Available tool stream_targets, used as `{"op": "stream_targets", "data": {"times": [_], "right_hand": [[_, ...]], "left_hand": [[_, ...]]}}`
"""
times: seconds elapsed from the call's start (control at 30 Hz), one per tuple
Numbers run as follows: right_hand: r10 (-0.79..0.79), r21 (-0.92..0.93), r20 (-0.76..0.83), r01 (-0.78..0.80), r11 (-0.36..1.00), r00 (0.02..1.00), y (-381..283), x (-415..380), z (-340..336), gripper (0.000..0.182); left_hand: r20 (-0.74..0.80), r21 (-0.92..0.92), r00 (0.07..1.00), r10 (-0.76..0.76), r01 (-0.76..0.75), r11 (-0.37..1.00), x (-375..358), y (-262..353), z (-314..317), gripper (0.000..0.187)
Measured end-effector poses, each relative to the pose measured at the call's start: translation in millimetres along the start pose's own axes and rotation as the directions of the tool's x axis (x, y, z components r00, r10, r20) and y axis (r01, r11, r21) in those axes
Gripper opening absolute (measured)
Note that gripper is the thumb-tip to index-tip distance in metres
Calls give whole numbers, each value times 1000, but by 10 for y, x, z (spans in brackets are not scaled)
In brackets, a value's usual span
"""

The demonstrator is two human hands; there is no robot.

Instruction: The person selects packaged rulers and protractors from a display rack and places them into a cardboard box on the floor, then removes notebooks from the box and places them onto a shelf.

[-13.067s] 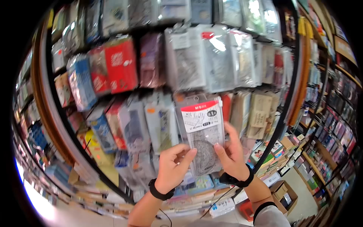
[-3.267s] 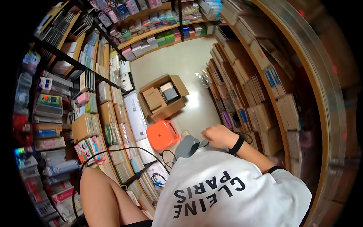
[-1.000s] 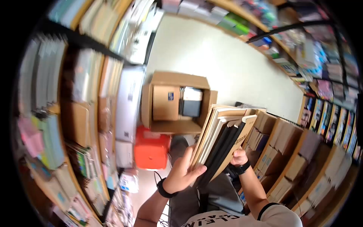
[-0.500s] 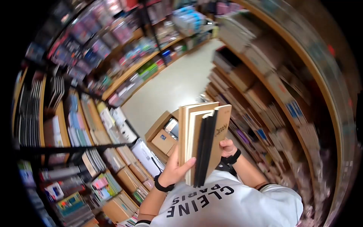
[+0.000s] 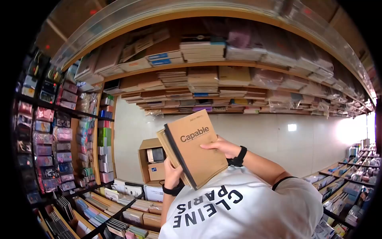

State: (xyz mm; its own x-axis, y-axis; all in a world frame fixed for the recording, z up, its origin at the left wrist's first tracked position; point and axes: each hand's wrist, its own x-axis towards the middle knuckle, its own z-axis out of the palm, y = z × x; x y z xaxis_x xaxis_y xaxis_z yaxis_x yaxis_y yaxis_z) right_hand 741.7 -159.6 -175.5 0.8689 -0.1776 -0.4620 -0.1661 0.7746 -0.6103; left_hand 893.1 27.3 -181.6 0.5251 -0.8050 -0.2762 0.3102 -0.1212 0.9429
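Both hands hold a small stack of notebooks in front of the white shirt. On top lies a brown kraft-cover notebook (image 5: 199,149) with a black spine and the word "Capable" on it. Under it, at the left side, the pale edges of more notebooks (image 5: 162,139) show. My left hand (image 5: 172,174) grips the stack at its lower left, fingers partly hidden. My right hand (image 5: 223,147) clasps the right edge, thumb flat on the cover, the other fingers hidden beneath.
Ahead runs a long shelf unit (image 5: 223,63) with stacked notebooks and paper goods. An open cardboard box (image 5: 144,159) stands on the pale floor (image 5: 254,131), left of the notebooks. Racks of packaged goods (image 5: 47,135) line the left; low shelves of upright notebooks (image 5: 99,207) stand near me.
My view has swung right to face the long shelf. The notebooks have turned from spines showing to the top cover facing up, and my right thumb now lies across it.
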Motion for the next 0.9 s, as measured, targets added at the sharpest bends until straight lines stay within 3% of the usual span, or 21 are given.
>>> {"op": "stream_targets", "data": {"times": [0.2, 0.33, 0.5, 0.67, 0.9], "right_hand": [[-98, 101, -155, 115, 988, 983, 40, -664, -515, 46], [-186, 165, -239, 229, 959, 953, 78, -920, -729, 44], [-235, 196, -271, 292, 936, 934, 105, -1087, -874, 44], [-199, 237, -186, 241, 941, 962, 114, -1031, -1063, 48], [-133, 284, -62, 146, 948, 989, 160, -762, -1287, 46]], "left_hand": [[64, -68, 996, -54, 58, 996, 75, -157, 756, 32], [143, -36, 988, -61, 67, 997, 143, -111, 1072, 33], [229, 106, 973, 5, -30, 994, 243, -117, 1256, 36], [117, 324, 988, 103, -136, 936, 76, 12, 1375, 30], [-125, 123, 989, 80, -64, 990, -161, 130, 1279, 28]]}}
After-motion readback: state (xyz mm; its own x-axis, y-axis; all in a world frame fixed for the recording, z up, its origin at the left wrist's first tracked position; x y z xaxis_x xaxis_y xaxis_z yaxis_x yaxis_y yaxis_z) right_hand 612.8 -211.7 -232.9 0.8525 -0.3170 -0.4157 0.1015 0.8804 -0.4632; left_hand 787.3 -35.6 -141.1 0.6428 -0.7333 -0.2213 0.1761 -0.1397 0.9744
